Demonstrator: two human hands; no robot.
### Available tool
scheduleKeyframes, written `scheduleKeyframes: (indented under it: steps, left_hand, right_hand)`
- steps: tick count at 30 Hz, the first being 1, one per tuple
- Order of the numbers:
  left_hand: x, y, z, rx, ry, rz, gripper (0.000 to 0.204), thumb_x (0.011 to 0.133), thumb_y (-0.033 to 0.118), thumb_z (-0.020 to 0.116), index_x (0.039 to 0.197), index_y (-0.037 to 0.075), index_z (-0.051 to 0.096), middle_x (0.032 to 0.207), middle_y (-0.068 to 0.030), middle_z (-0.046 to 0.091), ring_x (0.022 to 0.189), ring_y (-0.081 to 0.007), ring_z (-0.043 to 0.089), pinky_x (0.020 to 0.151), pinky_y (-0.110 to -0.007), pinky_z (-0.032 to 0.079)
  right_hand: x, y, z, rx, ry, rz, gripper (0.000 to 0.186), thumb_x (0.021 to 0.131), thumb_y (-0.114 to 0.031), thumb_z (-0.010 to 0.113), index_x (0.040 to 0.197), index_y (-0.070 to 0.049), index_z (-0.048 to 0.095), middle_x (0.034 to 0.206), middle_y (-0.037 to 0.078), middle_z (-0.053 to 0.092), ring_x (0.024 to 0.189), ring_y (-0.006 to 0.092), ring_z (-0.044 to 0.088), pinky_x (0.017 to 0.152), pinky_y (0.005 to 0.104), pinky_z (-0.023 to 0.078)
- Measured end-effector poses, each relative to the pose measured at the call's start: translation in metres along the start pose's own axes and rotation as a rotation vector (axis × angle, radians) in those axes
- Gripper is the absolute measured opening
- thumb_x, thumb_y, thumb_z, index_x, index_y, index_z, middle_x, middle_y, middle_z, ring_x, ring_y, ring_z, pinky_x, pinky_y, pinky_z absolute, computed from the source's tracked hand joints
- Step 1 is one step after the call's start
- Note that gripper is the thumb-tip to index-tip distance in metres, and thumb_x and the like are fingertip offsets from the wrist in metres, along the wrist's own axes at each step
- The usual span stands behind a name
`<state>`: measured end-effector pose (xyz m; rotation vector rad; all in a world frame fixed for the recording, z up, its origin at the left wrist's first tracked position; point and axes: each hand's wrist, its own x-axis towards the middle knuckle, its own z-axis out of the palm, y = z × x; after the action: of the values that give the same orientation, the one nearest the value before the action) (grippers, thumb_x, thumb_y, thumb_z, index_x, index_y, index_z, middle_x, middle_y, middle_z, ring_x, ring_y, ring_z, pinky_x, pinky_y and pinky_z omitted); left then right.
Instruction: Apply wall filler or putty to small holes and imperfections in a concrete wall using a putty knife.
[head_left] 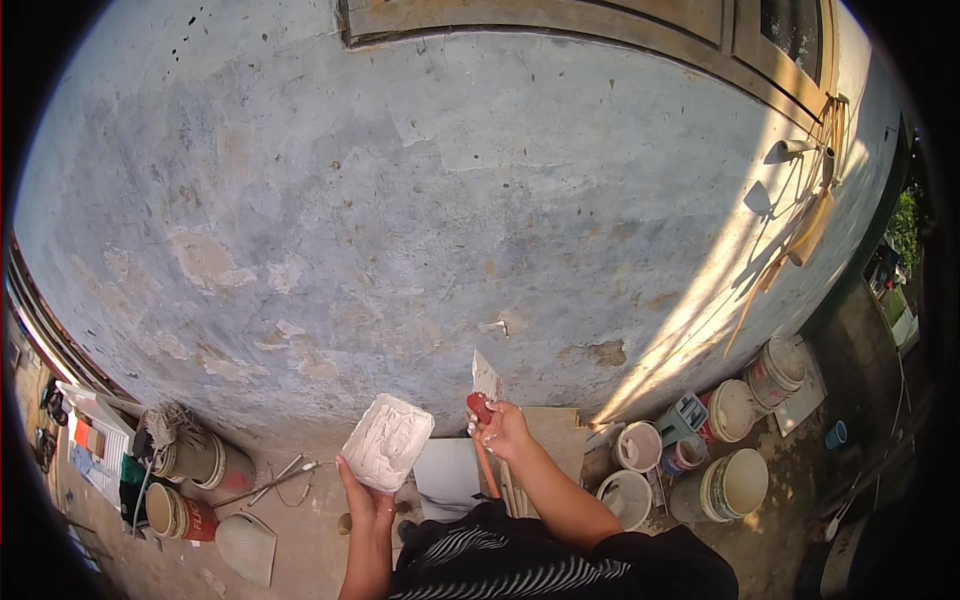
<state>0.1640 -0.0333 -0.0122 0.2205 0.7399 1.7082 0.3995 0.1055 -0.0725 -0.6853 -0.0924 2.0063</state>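
Note:
My left hand (370,503) supports a shallow rectangular tray (427,415) from below, its fingers mostly hidden underneath. Thick white putty (385,448) fills the tray, with uneven swirls across its surface. In my right hand (508,432) is a putty knife (485,378), gripped by its red handle with the blade pointing up. White smears mark the blade and my fingers. The knife is to the right of the tray, apart from it. Beyond both hands rises a patchy blue-grey wall (400,230) with pale filled spots; whether the blade touches it, I cannot tell.
Several buckets (733,485) stand along the wall at the right. More buckets (178,512) and a curved pale panel (247,548) are at the lower left. A wooden frame (540,18) crosses the wall's top. A pipe (795,147) sticks out at the upper right.

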Motion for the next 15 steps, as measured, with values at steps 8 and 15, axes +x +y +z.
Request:
scheduleKeyframes:
  steps: [8, 15]
  left_hand:
    - [-0.003, -0.001, 0.004, 0.001, 0.001, -0.003, 0.074, 0.1, 0.06, 0.035, 0.148, 0.004, 0.033, 0.15, -0.0142, 0.041, 0.136, -0.0303, 0.044, 0.111, -0.046, 0.041]
    - [-0.007, 0.003, -0.003, -0.014, 0.019, 0.014, 0.074, 0.1, 0.06, 0.035, 0.148, 0.004, 0.034, 0.15, -0.0146, 0.041, 0.136, -0.0305, 0.044, 0.11, -0.046, 0.041]
  right_hand:
    - [0.02, -0.016, 0.024, 0.017, -0.088, 0.086, 0.011, 0.075, -0.023, 0.048, 0.073, -0.012, 0.044, 0.064, 0.002, 0.039, 0.056, 0.017, 0.036, 0.051, 0.0316, 0.03]
    - [0.026, -0.019, 0.025, 0.076, -0.009, -0.068, 0.011, 0.075, -0.023, 0.049, 0.076, -0.012, 0.046, 0.066, 0.003, 0.039, 0.057, 0.0172, 0.037, 0.052, 0.0322, 0.031]
